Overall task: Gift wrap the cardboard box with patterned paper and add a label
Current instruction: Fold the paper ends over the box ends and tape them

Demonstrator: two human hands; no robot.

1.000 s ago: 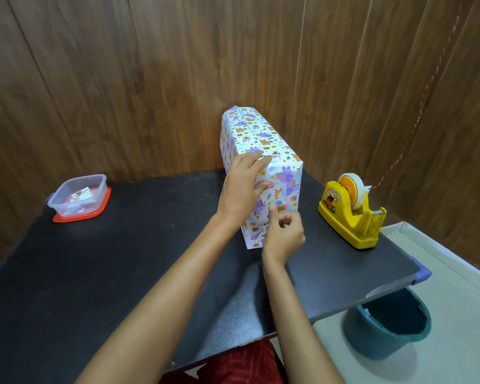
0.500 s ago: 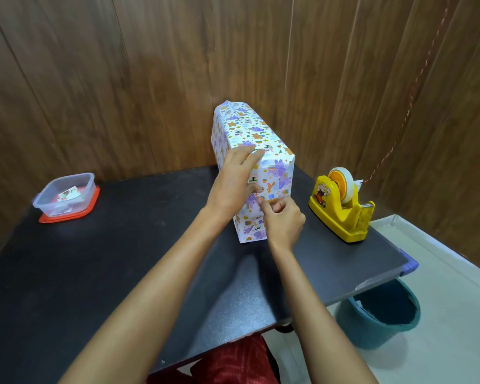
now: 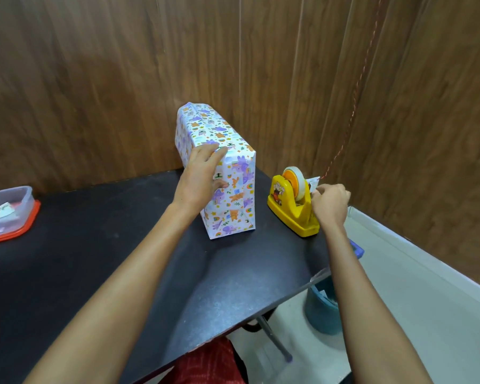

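The box (image 3: 234,195), wrapped in white paper with purple and orange animals, stands upright on its narrow side on the black table (image 3: 122,259). My left hand (image 3: 203,176) lies against its left face with straight fingers reaching over the near top corner. My right hand (image 3: 330,203) is at the yellow tape dispenser (image 3: 291,209) to the right of the box, its fingers curled at the tape end by the cutter. What the fingertips pinch is hidden.
A clear plastic container on a red lid (image 3: 7,214) with small printed pieces inside sits at the table's far left. A teal bucket (image 3: 323,309) stands on the floor under the table's right corner. Wood-panelled walls close in behind and to the right.
My right hand left the box's near end face and moved right to the tape dispenser. My left hand stayed on the box.
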